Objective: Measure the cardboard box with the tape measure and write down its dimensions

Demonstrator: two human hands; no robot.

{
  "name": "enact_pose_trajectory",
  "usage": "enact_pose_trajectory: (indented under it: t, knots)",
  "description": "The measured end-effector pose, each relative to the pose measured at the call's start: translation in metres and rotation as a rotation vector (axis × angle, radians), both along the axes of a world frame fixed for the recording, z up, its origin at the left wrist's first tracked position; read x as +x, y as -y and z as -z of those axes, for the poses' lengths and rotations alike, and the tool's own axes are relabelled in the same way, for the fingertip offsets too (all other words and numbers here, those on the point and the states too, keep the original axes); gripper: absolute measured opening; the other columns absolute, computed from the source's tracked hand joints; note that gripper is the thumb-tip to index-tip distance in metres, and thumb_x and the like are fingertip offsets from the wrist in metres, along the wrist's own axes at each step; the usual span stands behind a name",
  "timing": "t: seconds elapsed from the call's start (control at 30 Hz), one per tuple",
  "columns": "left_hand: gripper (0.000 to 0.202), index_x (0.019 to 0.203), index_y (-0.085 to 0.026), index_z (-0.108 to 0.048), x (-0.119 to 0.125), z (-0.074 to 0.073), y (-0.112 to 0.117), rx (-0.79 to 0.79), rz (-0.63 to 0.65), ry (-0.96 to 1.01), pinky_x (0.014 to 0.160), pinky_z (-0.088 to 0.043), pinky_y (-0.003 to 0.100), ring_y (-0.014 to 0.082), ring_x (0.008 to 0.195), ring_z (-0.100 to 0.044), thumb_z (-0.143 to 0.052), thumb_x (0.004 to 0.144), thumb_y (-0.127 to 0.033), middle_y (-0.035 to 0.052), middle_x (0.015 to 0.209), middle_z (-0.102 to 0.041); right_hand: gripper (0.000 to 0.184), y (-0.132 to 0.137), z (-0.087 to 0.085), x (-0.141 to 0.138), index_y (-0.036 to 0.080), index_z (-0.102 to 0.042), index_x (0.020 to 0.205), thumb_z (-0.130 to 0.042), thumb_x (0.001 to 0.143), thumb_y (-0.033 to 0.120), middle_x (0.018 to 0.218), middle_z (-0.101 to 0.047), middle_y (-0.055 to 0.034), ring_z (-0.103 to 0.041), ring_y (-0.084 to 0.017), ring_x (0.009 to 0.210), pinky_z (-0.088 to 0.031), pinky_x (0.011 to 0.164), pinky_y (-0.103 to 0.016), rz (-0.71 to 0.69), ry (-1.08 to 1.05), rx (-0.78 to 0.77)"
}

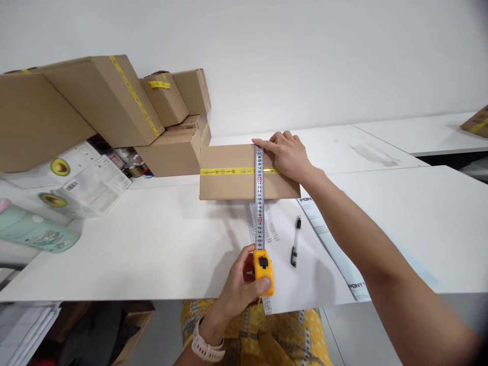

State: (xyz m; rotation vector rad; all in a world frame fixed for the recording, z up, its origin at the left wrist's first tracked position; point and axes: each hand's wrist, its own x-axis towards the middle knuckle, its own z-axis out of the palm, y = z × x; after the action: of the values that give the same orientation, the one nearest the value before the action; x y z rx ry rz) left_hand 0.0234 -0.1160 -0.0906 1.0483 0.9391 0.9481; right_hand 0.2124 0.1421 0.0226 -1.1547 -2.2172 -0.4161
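Tape measure sits clasped in the left hand, blade across the box; the right hand presses its end, whether pinching I cannot tell.

From my station I read black digits between the left hand and right hand, on the tape measure blade; 10 and 20 are red. Right of the left hand, a pale blue sheet reads PONY twice. Left of the right hand, yellow packing tape on the carton bears red characters, illegible to me.
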Motion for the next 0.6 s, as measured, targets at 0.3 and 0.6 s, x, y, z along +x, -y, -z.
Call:
enact_pose_trajectory:
  t: [0.3, 0.6]
  knots:
    - [0.072, 0.130, -0.021, -0.054, -0.002, 0.007, 0.001, 0.020, 0.022, 0.025, 0.081, -0.054, 0.034, 0.0227, 0.093, -0.065, -0.084, 0.075, -0.055, 0.0110, 0.114, -0.064, 0.049, 0.005, -0.001, -0.001, 0.036, -0.054, 0.147, -0.036, 0.102, 0.029, 0.106, -0.060, -0.0108, -0.045, -0.029, 0.096, -0.036, 0.084, -0.042, 0.044, 0.002, -0.017]
    - [0.076, 0.137, -0.025, -0.046, -0.008, 0.022, 0.028, 0.048, -0.091, 0.058, 0.089, -0.057, 0.035, 0.0257, 0.106, -0.066, -0.085, 0.074, -0.042, 0.0117, 0.127, -0.063, 0.051, 0.038, 0.013, -0.006, 0.022, -0.065, 0.125, -0.037, 0.102, 0.057, 0.108, -0.063, -0.0125, -0.048, -0.031, 0.103, -0.035, 0.091, -0.046, 0.178, -0.093, 0.055]
